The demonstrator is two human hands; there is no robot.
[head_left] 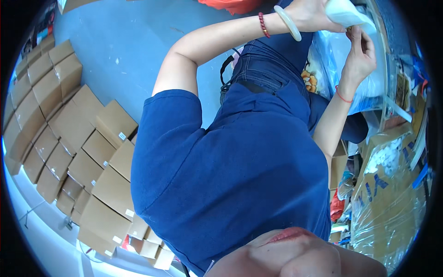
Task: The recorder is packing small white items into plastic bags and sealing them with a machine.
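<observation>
At the top right, my left hand (312, 15) is closed on a pale, whitish-green, soft-looking piece (344, 13); its exact kind cannot be told. That wrist bears a pale bangle and a dark red beaded bracelet. My right hand (361, 57), with a thin red string at the wrist, has its thumb and forefinger pinched together at the lower edge of the same piece. Something small and dark shows at those fingertips, too small to name. Below both hands lies clear and bluish plastic wrapping (330, 60) over white material.
Brown cardboard boxes (69, 124) are stacked along the left. A red plastic bag (230, 4) lies on the blue-grey floor (124, 41) at the top. On the right stand a plastic-wrapped carton (387, 207) and cluttered shelving. A flowered cloth (311, 76) is by my legs.
</observation>
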